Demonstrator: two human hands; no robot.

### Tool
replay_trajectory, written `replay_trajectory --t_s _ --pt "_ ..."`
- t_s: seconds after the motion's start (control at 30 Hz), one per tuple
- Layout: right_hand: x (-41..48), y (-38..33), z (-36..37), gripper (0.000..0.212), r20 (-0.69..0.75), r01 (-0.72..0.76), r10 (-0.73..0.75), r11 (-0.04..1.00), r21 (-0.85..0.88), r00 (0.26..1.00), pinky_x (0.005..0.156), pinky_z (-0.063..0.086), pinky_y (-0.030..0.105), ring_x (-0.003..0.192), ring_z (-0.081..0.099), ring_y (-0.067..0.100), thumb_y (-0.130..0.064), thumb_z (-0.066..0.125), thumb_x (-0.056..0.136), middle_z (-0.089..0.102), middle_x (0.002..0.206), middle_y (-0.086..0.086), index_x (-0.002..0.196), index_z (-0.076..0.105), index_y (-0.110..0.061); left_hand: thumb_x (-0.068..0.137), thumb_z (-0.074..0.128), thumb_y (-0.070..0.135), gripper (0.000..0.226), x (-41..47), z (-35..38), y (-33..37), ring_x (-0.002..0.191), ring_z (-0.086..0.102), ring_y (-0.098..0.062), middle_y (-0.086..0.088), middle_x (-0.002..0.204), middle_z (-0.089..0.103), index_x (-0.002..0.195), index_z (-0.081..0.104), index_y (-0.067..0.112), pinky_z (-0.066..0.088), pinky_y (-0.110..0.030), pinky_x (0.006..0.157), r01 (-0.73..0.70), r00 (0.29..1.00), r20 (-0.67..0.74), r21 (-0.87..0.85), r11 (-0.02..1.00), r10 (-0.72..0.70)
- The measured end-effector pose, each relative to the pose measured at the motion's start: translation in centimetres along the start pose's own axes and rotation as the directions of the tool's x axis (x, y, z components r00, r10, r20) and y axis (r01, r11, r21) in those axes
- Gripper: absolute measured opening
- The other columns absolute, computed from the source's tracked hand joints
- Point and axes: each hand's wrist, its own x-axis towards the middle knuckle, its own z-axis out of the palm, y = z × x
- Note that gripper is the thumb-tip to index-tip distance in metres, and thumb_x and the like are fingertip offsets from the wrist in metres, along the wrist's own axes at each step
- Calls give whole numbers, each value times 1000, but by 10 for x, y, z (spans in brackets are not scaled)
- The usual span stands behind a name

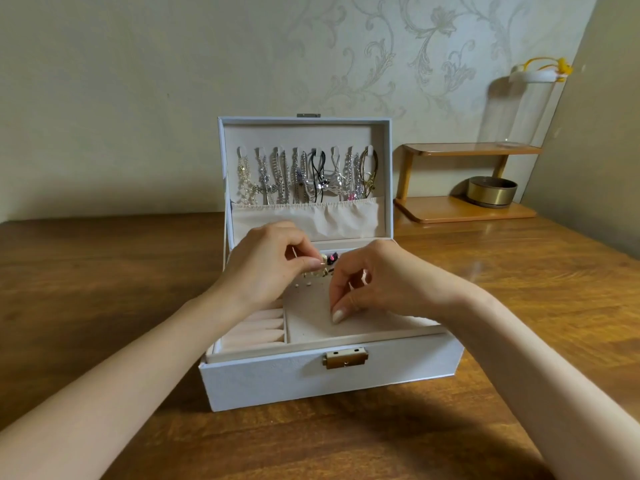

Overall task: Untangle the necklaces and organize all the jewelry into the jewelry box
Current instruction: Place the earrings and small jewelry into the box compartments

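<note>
Pale earring [322, 262], light and fragile, over the jewelry box [277, 375] tray: our left hand [273, 261] pinches it. Right hand [377, 282] is curled, hold unclear. We judge the post the safest hold.

Wall [138, 98]: you face cream floral wallpaper.
Table [86, 271]: glossy brown wood in front of you.
Shelf [464, 211]: wooden, two tiers, table's far right corner.
Bowl [491, 191]: brass, lower tier.
</note>
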Motion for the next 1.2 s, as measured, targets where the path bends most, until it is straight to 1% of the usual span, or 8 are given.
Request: replay_trajectory --t_s 0.17,0.33,0.5,0.63,0.8,0.93,1.07,1.2 --pt "-2 4 -7 13 -17 -4 5 999 37 1000 60 43 10 59 54 -5 -12 79 73 67 69 -6 72 70 -21 73 78 23 6 2 4 1 81 51 -13 10 78 60 73 73 24 46 -38 77 -14 996 92 89 996 6" --pt "-5 18 -28 9 -275 43 48 948 315 960 62 55 23 64 67 16 -5 76 73 72 70 12 77 69 -1 75 77 22 4 2 3 1 90 51 -13 12 79 58 75 73 25 45 -39 78 -69 992 113 121 990 55" --pt "3 28 -21 9 -356 4 136 930 367 925 61 57 25 61 67 20 -3 77 71 70 69 16 75 70 0 77 75 21 3 1 2 1 88 50 -11 13 78 57 76 73 23 45 -39 78 -63 991 127 122 991 48" --pt "10 31 -12 7 -319 -9 117 947 322 940 63 56 23 61 65 16 -1 77 73 71 70 16 77 72 -4 77 75 22 5 1 1 3 85 48 -9 12 78 57 74 72 25 43 -35 76 -78 989 135 144 987 59" --pt "14 30 -8 7 -307 -19 109 959 283 945 69 58 30 63 65 18 2 75 75 71 75 21 80 73 -2 79 73 24 2 -1 0 5 86 45 -7 13 77 53 78 73 25 33 -27 67 -112 989 124 223 968 86" --pt "16 29 -6 6 -293 -51 121 970 236 948 67 57 24 61 64 12 -2 76 75 71 74 16 80 72 -3 80 72 23 2 -1 0 6 87 45 -7 14 77 52 78 73 25 27 -23 63 -131 988 120 265 955 102" --pt "19 28 -5 8 -270 -67 90 993 93 959 66 52 20 62 62 4 -9 77 75 72 74 3 75 73 -16 81 72 24 3 -2 0 7 86 45 -7 12 78 53 78 73 24 30 -25 65 -132 984 150 251 959 96" --pt "21 25 -4 6 -257 -64 64 998 6 964 65 50 19 66 62 7 -10 76 77 72 77 1 79 73 -15 85 65 33 11 -5 -8 7 87 44 -6 12 84 51 84 74 25 41 -32 75 -192 950 291 265 945 111"
